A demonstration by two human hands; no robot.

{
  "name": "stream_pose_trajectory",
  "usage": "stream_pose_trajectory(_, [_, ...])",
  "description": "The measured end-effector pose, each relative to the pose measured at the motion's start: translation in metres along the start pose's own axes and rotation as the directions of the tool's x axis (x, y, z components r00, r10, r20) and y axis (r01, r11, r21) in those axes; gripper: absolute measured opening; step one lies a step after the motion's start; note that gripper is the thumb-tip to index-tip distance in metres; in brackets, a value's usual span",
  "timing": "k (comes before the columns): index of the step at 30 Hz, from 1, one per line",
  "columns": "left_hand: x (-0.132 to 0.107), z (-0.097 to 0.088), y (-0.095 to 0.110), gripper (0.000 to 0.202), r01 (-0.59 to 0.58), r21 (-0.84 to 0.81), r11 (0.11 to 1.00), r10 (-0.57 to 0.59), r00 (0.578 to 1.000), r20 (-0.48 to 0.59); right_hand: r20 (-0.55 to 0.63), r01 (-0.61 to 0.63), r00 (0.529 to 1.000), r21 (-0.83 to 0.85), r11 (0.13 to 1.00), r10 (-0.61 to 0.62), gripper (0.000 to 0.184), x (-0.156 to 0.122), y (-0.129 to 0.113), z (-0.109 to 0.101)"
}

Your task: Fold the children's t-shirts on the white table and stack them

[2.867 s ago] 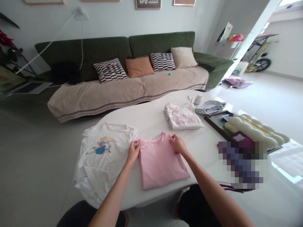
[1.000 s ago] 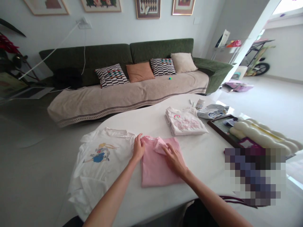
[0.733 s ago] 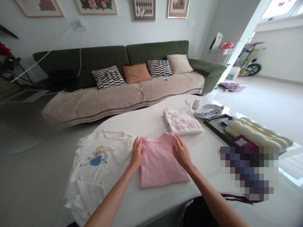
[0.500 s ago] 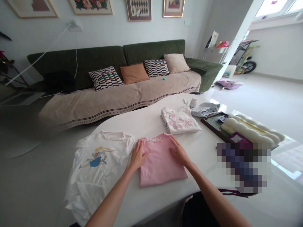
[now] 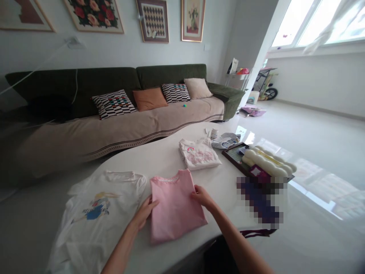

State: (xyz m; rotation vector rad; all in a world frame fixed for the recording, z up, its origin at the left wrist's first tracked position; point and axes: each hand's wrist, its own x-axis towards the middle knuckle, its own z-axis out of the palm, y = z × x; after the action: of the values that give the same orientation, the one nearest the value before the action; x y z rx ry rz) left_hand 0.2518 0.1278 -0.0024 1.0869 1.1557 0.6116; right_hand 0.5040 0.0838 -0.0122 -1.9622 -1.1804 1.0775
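A folded pink T-shirt [image 5: 175,211] is between my two hands, its collar facing away from me. My left hand [image 5: 145,211] grips its left edge, thumb on top and fingers tucked behind the side. At the right edge, my right hand [image 5: 203,197] pinches the fabric, thumb over the top. To the left, a white T-shirt [image 5: 122,205] with a cartoon print and lettering lies spread out, rumpled toward its lower end. Beyond the pink one sits a stack of folded white shirts [image 5: 201,156], the top one bearing a small rainbow.
The white table [image 5: 154,160] has a curved edge. On its right stand a dark tray [image 5: 232,156] with a puffy cream item [image 5: 268,161], a crumpled plastic package [image 5: 225,140] and a blurred-out purple object [image 5: 259,201]. A green sofa [image 5: 171,74] with cushions is behind.
My hands went from lying flat on top of the pink T-shirt to gripping its left and right edges. The camera view has tilted up and turned right.
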Motion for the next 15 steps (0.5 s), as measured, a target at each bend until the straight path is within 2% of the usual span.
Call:
stream_pose_trajectory(2, [-0.008, 0.002, 0.007, 0.044, 0.006, -0.101, 0.995, -0.003, 1.0, 0.029, 0.096, 0.048, 0.993, 0.185, 0.982, -0.066, 0.02, -0.008, 0.002, -0.004])
stream_pose_trajectory(4, [-0.009, 0.007, 0.022, 0.054, 0.019, -0.157, 0.987, -0.008, 0.997, 0.076, 0.191, 0.064, 0.971, 0.387, 0.92, -0.147, 0.027, -0.013, 0.001, -0.013])
stream_pose_trajectory(6, [-0.001, 0.015, 0.045, 0.062, -0.007, -0.186, 0.983, 0.03, 0.993, 0.118, 0.218, 0.081, 0.952, 0.503, 0.861, -0.217, 0.035, -0.011, -0.005, -0.034])
stream_pose_trajectory(7, [0.007, 0.021, 0.06, 0.065, -0.037, -0.192, 0.981, 0.064, 0.989, 0.135, 0.196, 0.106, 0.95, 0.532, 0.84, -0.244, 0.04, -0.006, -0.01, -0.049])
stream_pose_trajectory(9, [0.032, 0.038, 0.093, 0.067, -0.112, -0.184, 0.977, 0.142, 0.977, 0.162, 0.118, 0.179, 0.949, 0.567, 0.804, -0.294, 0.051, 0.013, -0.023, -0.087])
stream_pose_trajectory(12, [0.088, 0.072, 0.138, 0.068, -0.2, -0.132, 0.971, 0.22, 0.961, 0.165, -0.012, 0.271, 0.947, 0.572, 0.775, -0.322, 0.06, 0.062, -0.04, -0.147])
stream_pose_trajectory(15, [0.154, 0.108, 0.162, 0.072, -0.23, -0.194, 0.954, 0.261, 0.953, 0.153, -0.086, 0.272, 0.959, 0.565, 0.779, -0.272, 0.061, 0.122, -0.044, -0.187])
